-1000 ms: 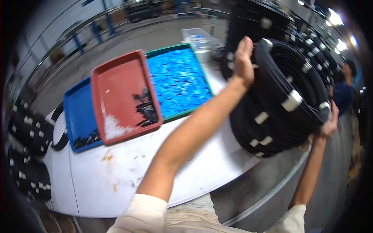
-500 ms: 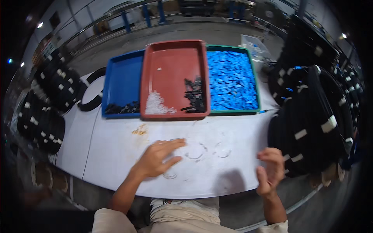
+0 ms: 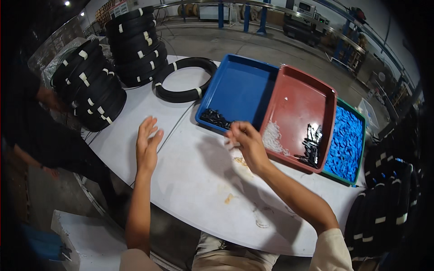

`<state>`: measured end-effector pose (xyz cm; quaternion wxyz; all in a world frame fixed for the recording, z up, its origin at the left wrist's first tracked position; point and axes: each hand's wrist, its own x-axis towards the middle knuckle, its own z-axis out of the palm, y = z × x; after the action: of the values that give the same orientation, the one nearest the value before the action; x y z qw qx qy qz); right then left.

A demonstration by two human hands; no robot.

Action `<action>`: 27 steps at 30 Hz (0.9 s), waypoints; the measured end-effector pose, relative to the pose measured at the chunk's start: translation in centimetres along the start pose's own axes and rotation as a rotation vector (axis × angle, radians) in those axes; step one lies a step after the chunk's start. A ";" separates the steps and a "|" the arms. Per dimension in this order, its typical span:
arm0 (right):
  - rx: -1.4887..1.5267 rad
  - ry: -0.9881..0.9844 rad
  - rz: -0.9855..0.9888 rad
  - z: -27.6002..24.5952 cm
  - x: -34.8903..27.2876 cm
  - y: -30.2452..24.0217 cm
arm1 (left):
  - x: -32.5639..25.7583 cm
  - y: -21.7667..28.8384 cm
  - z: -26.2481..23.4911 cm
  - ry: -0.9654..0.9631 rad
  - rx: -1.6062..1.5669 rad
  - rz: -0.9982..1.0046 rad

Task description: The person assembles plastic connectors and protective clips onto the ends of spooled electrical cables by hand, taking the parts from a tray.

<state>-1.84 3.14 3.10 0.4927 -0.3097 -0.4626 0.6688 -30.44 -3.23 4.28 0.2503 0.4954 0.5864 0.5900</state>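
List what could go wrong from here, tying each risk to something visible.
The right hand is near the front corner of the blue tray; a knock might scatter its small black parts. In the red tray, white pieces and black pieces lie with no divider between them, so could get mixed. The nearer stack of black coils on the left stands close to the edge of the table, with another person beside it, and might topple if bumped.

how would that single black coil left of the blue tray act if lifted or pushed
The black coil probably flexes or sags a little, as it looks like a wound bundle. Pale bands around it should help keep it from unravelling. Lying flat on the white table, it would likely slide rather than roll if pushed.
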 end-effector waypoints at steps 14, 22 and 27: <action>-1.346 0.271 -0.190 8.8 36.1 -1.3 | 26.3 -12.5 3.4 0.441 0.114 -0.329; -1.964 0.069 0.339 5.5 43.5 -0.2 | 28.9 -15.3 5.7 0.370 0.216 -0.298; -2.147 -0.011 0.557 4.9 46.2 2.0 | 29.9 -16.6 5.6 0.374 0.208 -0.201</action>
<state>-21.77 45.15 5.09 -0.2014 -0.6661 -0.7181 0.0091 -41.73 28.63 -3.64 0.1422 0.3398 0.7265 0.5801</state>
